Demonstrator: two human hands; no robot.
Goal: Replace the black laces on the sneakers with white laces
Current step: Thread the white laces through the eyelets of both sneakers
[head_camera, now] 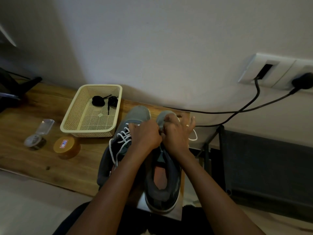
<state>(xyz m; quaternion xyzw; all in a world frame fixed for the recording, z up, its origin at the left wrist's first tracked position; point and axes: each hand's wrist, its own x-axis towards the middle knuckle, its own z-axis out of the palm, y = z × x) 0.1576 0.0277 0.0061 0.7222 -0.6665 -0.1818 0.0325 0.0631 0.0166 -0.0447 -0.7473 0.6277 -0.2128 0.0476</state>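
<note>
The right sneaker (pixel 162 184) is positioned at the near right end of the surface (pixel 42 102), heel toward the viewer and toe toward the wall. Its white lace (pixel 194 137) is seen as a loop hanging to the right of the eyelet area. The eyelet area itself is covered by both hands. The left hand (pixel 145 134) is closed with curled fingers, and the lace is pinched where the two hands meet. The right hand (pixel 177 133) grips the same lace between thumb and forefinger, with the remaining fingers spread.

The left sneaker (pixel 137 114) is placed just beside the right one, touching it. A fitted white lace (pixel 122 134) is threaded through its eyelets, with loose ends trailing over its side.

The black laces (pixel 101 100) are coiled in the far part of a cream basket (pixel 72 122), left of the sneakers. A wooden-lidded jar (pixel 65 145) and a clear plastic item (pixel 40 133) are located further left. Two cables (pixel 237 112) are routed from a wall outlet (pixel 271 68) at the far right.
</note>
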